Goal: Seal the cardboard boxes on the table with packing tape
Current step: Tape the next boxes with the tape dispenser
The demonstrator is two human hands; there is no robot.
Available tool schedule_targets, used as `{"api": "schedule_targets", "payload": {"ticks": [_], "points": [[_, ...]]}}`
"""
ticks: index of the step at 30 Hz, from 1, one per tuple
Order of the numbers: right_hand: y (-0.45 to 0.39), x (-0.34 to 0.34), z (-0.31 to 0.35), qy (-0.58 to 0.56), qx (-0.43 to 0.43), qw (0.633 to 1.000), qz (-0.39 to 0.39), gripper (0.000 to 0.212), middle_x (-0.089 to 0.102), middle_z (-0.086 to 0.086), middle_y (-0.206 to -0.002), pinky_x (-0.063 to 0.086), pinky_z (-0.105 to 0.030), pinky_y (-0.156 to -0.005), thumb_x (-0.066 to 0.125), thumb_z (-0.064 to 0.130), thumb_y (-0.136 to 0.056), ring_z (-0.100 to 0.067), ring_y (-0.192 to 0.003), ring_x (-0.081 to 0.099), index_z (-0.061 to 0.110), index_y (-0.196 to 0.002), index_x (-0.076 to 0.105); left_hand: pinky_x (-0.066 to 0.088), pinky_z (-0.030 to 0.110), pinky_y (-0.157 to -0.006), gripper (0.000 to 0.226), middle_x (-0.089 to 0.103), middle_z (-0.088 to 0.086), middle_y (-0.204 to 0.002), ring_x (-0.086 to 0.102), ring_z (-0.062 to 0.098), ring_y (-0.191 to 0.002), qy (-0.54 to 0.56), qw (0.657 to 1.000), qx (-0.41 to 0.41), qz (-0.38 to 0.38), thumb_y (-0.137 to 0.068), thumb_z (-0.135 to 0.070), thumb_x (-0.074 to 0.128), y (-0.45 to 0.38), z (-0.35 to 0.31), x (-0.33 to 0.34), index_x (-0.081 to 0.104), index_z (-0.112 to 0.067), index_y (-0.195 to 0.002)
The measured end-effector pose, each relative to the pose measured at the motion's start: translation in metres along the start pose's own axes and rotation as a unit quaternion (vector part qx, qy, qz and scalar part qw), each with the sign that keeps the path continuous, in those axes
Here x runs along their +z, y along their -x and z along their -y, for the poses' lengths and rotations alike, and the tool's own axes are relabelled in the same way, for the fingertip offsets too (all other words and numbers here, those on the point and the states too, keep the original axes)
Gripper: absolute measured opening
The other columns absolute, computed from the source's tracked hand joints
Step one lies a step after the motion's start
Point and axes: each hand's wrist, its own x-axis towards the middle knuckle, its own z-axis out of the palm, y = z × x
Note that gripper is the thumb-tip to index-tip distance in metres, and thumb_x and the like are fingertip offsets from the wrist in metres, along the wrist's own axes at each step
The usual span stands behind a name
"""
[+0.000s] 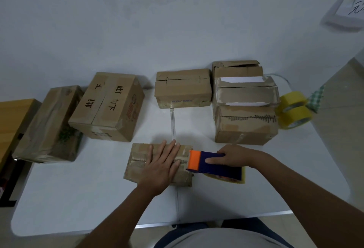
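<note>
A small flat cardboard box (137, 164) lies on the white table (78, 198) in front of me. My left hand (162, 166) presses flat on its top with straight fingers. My right hand (234, 156) grips a blue tape dispenser (218, 166) with an orange front end, which touches the box's right edge. A yellow tape roll shows at the dispenser's back.
Several more cardboard boxes stand behind: one at far left (49, 125), a printed one (107, 107), a middle one (183, 88) and a stack at right (245, 100). Two yellow tape rolls (294, 109) lie beside the stack. A wooden surface (11, 117) sits at left.
</note>
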Motion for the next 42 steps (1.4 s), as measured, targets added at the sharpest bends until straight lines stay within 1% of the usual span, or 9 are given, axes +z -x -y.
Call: {"api": "schedule_targets", "payload": {"ticks": [4,7,10,15,23,30,35,39,42], "points": [[-0.001,-0.004,0.002,-0.024,0.021,0.998,0.048,0.071,0.067,0.0,-0.108,0.049,-0.026,-0.083,0.043,0.078,-0.082,-0.015,-0.095,0.065,0.018,-0.114,0.064,0.001,0.05,-0.12,0.057,0.019,-0.006,-0.165,0.009,0.017,-0.153,-0.003,1.0,0.002,-0.009,-0.106,-0.048,0.005,0.0,-0.003,-0.002,0.006,-0.028,-0.159],[0.002,-0.003,-0.002,-0.057,0.025,0.996,0.066,0.079,0.068,0.0,-0.109,0.05,-0.03,-0.087,0.042,0.084,-0.073,-0.017,-0.098,0.065,0.019,-0.113,0.064,-0.002,0.051,-0.121,0.056,0.008,-0.01,-0.166,0.001,0.015,-0.153,-0.001,1.0,-0.004,-0.005,-0.105,-0.05,-0.001,0.0,-0.003,-0.002,-0.004,-0.032,-0.158],[0.003,-0.002,-0.007,-0.051,0.005,0.997,0.053,0.076,0.069,-0.004,-0.107,0.049,-0.027,-0.079,0.043,0.081,-0.077,-0.02,-0.097,0.067,0.016,-0.112,0.065,-0.005,0.051,-0.121,0.057,-0.003,-0.011,-0.165,-0.007,0.014,-0.153,0.001,1.0,0.002,0.003,-0.103,-0.053,-0.005,0.0,-0.003,-0.001,-0.015,-0.035,-0.156],[0.009,-0.012,-0.024,-0.004,-0.025,0.999,0.026,0.067,0.07,-0.003,-0.103,0.047,-0.022,-0.073,0.044,0.074,-0.084,-0.018,-0.093,0.068,0.016,-0.111,0.066,-0.007,0.048,-0.12,0.061,0.0,-0.011,-0.166,-0.006,0.013,-0.153,0.006,1.0,-0.006,-0.001,-0.102,-0.057,-0.002,-0.002,-0.005,-0.003,-0.003,-0.033,-0.158],[0.021,-0.021,-0.039,-0.037,-0.032,0.998,0.044,0.052,0.073,0.001,-0.097,0.047,-0.017,-0.068,0.051,0.067,-0.087,-0.009,-0.081,0.069,0.02,-0.104,0.065,-0.003,0.048,-0.122,0.067,0.015,-0.008,-0.165,-0.001,0.013,-0.153,0.018,1.0,-0.011,-0.001,-0.099,-0.061,-0.004,-0.004,-0.009,-0.012,0.006,-0.032,-0.159],[0.023,-0.022,-0.043,-0.04,-0.046,0.998,0.01,0.049,0.068,0.005,-0.093,0.046,-0.016,-0.066,0.054,0.062,-0.089,-0.009,-0.079,0.066,0.018,-0.109,0.062,-0.004,0.048,-0.122,0.114,0.001,0.0,-0.167,-0.005,0.019,-0.153,-0.002,0.992,0.115,0.042,-0.077,-0.092,0.036,-0.014,-0.012,-0.018,0.003,-0.02,-0.16],[0.021,-0.023,-0.047,-0.036,-0.046,0.998,0.006,0.049,0.069,0.004,-0.094,0.051,-0.02,-0.071,0.056,0.063,-0.087,-0.009,-0.08,0.067,0.019,-0.108,0.063,0.003,0.05,-0.122,0.11,0.02,0.001,-0.163,0.011,0.018,-0.151,-0.011,0.993,0.114,0.017,-0.078,-0.089,0.041,-0.013,-0.009,-0.015,0.012,-0.021,-0.159],[0.021,-0.022,-0.059,-0.027,-0.037,0.999,0.002,0.042,0.067,0.008,-0.092,0.044,-0.015,-0.065,0.054,0.065,-0.087,-0.007,-0.081,0.065,0.025,-0.099,0.061,0.001,0.049,-0.122,0.108,0.02,0.0,-0.163,0.013,0.019,-0.151,-0.019,0.993,0.112,0.022,-0.079,-0.088,0.041,-0.013,-0.01,-0.015,0.012,-0.021,-0.159],[0.024,-0.026,-0.068,-0.025,-0.017,1.0,-0.001,0.049,0.068,0.004,-0.096,0.043,-0.015,-0.065,0.053,0.065,-0.087,-0.011,-0.084,0.066,0.021,-0.106,0.064,0.001,0.05,-0.122,0.109,0.018,0.001,-0.164,0.012,0.02,-0.152,-0.025,0.993,0.116,0.026,-0.08,-0.088,0.041,-0.015,-0.009,-0.015,0.011,-0.02,-0.16]]}}
